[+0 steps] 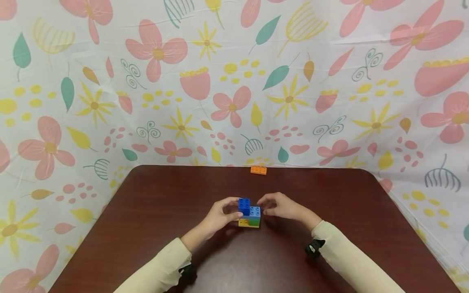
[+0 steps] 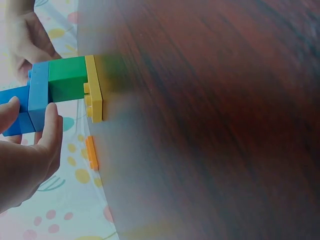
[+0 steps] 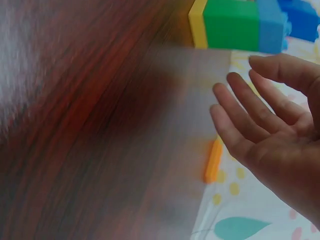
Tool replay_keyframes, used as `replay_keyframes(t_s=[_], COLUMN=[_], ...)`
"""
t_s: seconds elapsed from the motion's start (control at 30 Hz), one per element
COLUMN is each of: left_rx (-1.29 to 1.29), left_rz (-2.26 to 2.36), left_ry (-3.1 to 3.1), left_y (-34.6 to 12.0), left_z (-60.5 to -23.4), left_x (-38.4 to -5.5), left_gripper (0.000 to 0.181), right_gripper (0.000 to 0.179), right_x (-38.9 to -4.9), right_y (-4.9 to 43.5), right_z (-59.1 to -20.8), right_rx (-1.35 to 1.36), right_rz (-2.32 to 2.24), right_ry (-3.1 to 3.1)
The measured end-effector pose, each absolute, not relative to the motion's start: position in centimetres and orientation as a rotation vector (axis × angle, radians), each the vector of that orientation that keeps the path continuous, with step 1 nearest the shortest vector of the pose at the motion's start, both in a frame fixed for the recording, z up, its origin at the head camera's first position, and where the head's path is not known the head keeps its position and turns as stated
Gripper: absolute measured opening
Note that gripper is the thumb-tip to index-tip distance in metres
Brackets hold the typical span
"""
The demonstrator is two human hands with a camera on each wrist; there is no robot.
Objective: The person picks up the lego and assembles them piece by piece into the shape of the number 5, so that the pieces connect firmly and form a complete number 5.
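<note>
Head view: left hand (image 1: 218,216), thumb and fingers pinching the dark blue brick (image 1: 243,206) that tops a stack on the worktop (image 1: 154,203). Right hand (image 1: 282,206) loosely spread, just beside the stack, apart from it. Beneath, in order: light blue brick (image 2: 39,95), green brick (image 2: 67,80), yellow plate (image 2: 94,85). Beyond, an orange plate (image 1: 258,170) lies near the far edge; patterned cloth (image 1: 234,53) behind.
</note>
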State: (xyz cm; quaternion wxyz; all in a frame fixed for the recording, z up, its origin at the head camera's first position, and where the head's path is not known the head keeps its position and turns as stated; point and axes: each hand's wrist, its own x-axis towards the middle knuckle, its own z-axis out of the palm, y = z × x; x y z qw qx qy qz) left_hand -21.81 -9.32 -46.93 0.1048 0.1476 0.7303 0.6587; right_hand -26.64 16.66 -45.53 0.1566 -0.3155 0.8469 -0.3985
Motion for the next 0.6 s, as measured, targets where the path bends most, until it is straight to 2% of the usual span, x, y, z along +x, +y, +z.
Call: replay_keyframes(t_s=[0.27, 0.6], left_rx=[0.464, 0.465], left_rz=[1.960, 1.946], left_ry=[2.133, 2.150], left_y=[-9.3, -9.4], left_z=[-47.0, -47.0], left_x=[-22.0, -21.9], left_gripper=[0.040, 0.040], right_gripper=[0.023, 0.028], right_x=[-29.2, -31.3], right_y=[17.5, 17.1], right_z=[-47.0, -47.0], right_rx=[-0.770, -0.553], right_rz=[-1.233, -1.428], right_ry=[2.612, 2.721])
